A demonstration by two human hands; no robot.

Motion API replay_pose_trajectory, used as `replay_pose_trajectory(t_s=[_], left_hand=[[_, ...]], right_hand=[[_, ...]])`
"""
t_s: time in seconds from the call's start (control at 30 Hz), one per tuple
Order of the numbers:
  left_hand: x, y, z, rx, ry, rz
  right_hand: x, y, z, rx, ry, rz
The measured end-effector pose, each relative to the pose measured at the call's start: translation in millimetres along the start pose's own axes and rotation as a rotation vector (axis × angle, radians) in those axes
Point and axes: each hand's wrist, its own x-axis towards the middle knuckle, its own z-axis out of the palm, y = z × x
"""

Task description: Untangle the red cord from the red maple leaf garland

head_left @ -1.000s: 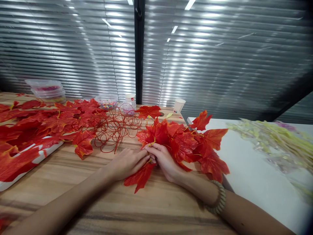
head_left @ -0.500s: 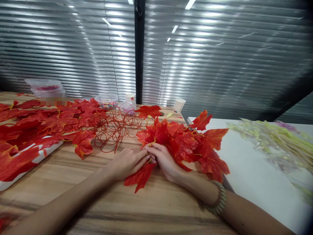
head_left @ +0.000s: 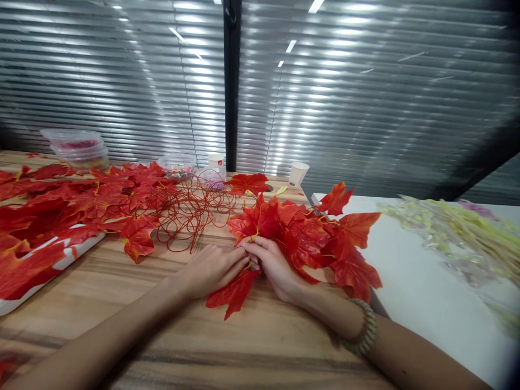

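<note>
Both unmoved, the left hand (head_left: 211, 268) and right hand (head_left: 275, 266) pinch the stems of a red maple-leaf bunch (head_left: 312, 233) on the wooden table (head_left: 244, 346).

The left hand (head_left: 211, 269) and the right hand (head_left: 277, 269) are uncovered, and both forearms run bare down to the lower edge of the view. The right wrist wears a bracelet (head_left: 366, 334) of small round beads. They are pale beige with a faint greenish cast, strung closely in a single row that sits snugly round the wrist.
</note>
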Motion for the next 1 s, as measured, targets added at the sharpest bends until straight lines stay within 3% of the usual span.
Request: replay_pose_trajectory(t_s=[1.0], left_hand=[[0.7,0.6,-0.9,0.056,-0.052,-0.038]], right_hand=[[-0.9,-1.4,0.8,-0.009,-0.003,-0.012]])
